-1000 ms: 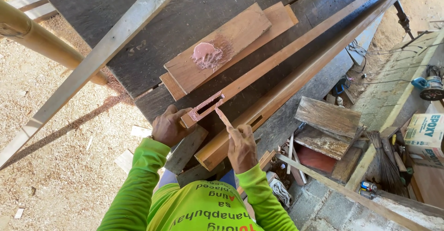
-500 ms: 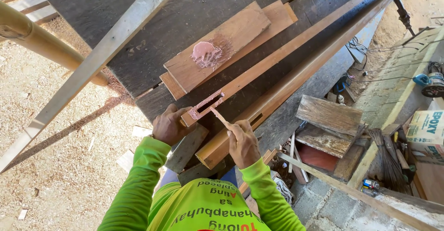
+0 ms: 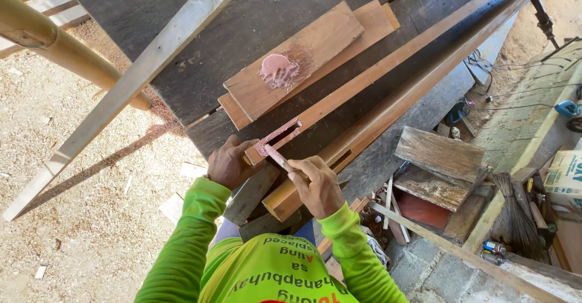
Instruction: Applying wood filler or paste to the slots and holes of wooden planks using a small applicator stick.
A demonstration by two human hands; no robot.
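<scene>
My left hand (image 3: 229,162) grips the near end of a long wooden beam (image 3: 388,66) that lies slantwise on a dark workbench (image 3: 182,42). The beam's end has a slot smeared with pink filler (image 3: 280,134). My right hand (image 3: 315,185) holds a small flat spreader stick (image 3: 276,156), its pink-coated tip pressed on the beam's end beside the slot. A second long beam (image 3: 424,85) lies alongside, under my right hand. Behind them, a board (image 3: 315,45) carries a blob of pink filler (image 3: 277,69).
A pale plank (image 3: 133,79) and a round tan pole (image 3: 54,45) cross at the left over sawdust-covered ground. Weathered boards (image 3: 439,154), a broom (image 3: 521,218), cans (image 3: 494,248), cables and a blue power tool (image 3: 567,108) crowd the right side.
My right hand has drawn the spreader stick slightly nearer along the beam's end, working the pink filler. My left hand stays on the beam.
</scene>
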